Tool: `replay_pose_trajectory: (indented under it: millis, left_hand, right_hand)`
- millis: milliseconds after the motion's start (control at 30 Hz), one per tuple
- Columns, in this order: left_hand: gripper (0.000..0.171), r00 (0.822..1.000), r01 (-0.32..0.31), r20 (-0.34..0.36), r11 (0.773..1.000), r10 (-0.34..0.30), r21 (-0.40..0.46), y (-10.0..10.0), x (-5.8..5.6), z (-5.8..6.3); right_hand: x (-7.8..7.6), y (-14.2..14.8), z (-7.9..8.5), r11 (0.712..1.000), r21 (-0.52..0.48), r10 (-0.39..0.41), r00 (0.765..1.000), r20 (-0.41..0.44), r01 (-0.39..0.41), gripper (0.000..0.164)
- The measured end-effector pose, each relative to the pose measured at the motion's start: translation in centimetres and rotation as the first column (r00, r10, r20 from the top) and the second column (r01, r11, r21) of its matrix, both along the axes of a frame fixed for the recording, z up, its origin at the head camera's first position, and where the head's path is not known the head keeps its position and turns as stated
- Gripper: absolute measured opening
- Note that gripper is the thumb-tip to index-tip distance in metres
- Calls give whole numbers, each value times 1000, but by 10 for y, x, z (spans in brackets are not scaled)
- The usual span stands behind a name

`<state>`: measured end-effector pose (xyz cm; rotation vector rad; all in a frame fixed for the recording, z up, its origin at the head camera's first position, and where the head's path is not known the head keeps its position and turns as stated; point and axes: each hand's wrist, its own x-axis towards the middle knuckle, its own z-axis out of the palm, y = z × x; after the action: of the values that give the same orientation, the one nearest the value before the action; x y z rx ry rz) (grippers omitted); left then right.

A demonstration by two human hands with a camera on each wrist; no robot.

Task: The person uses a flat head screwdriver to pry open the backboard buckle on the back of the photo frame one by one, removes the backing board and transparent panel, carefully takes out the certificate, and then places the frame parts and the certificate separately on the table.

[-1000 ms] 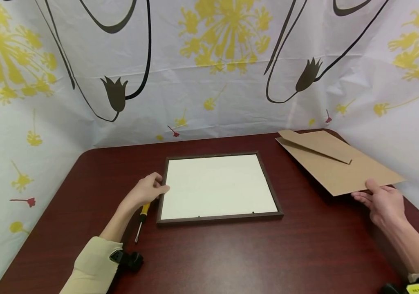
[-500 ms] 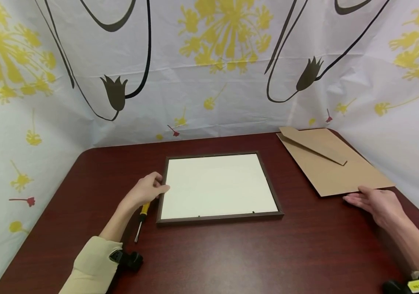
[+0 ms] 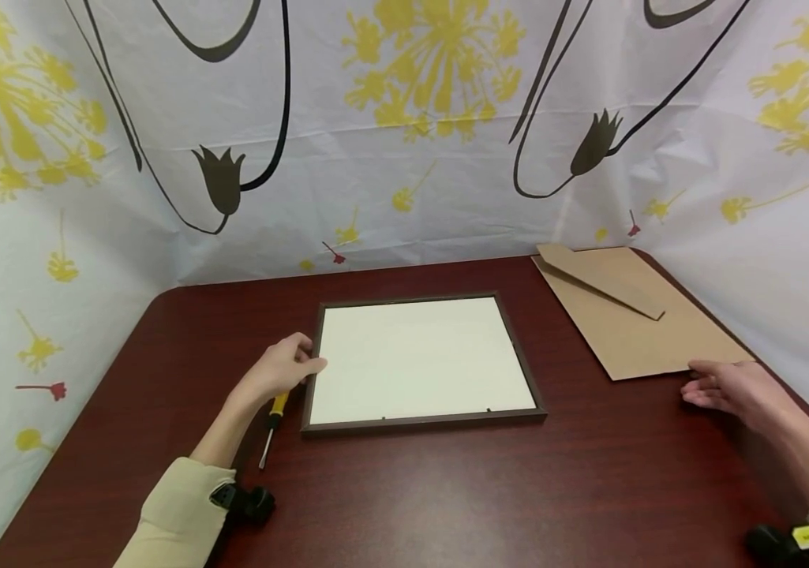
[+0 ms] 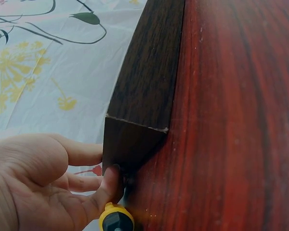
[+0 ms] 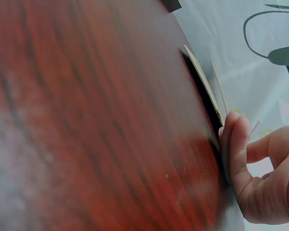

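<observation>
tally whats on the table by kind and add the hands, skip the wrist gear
Picture frame, white panel included: 1
Cardboard sheet, strip on top included: 1
Screwdriver: 1
Hands, left hand and right hand: 2
Total: 5

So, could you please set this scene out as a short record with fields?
Left-hand grip: on left side of the dark brown rectangular frame
Inside frame: white rectangular panel
Right-hand grip: at near edge of the tan cardboard sheet; hold unclear
On sheet: narrow tan cardboard strip
Left of frame: yellow-and-black-handled metal screwdriver
Surface: glossy reddish-brown wood-grain table
</observation>
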<state>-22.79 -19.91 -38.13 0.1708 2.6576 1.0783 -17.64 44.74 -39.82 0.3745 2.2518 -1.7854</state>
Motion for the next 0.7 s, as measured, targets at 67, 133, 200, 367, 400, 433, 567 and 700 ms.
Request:
replay_pose_trajectory:
  millis: [67, 133, 200, 367, 400, 433, 567, 700]
  left_hand:
    - [52, 1000, 1, -1, 1000, -1, -1, 0, 0, 0]
    - [52, 1000, 1, 0, 1000, -1, -1, 0, 0, 0]
    - [52, 1000, 1, 1, 1000, -1, -1, 0, -1, 0]
    - [53, 1000, 1, 2, 1000, -1, -3, 0, -1, 0]
    - [53, 1000, 2, 2, 1000, -2, -3, 0, -1, 0]
    - [53, 1000, 2, 2, 1000, -2, -3, 0, -1, 0]
    - [52, 1000, 1, 1, 1000, -1, -2, 0, 0, 0]
    - [52, 1000, 2, -5, 1000, -2, -1, 0, 1, 0]
  right_hand:
    - [-2, 0, 1, 999, 43, -5, 1000, 18, 5, 30]
    - [-3, -1, 2, 997, 76, -2, 1000, 23, 0, 31]
    - [-4, -3, 3, 995, 99, 6, 1000, 15, -7, 33]
    - [-4, -10, 6, 989, 147, 27, 999, -34, -22, 35]
    - [-4, -12, 7, 987, 156, 32, 999, -43, -25, 36]
    - [-5, -14, 8, 986, 166, 33, 998, -51, -24, 38]
    - [-9, -23, 11, 979, 203, 45, 995, -89, -26, 41]
    - [-15, -34, 14, 970, 241, 57, 989, -134, -23, 43]
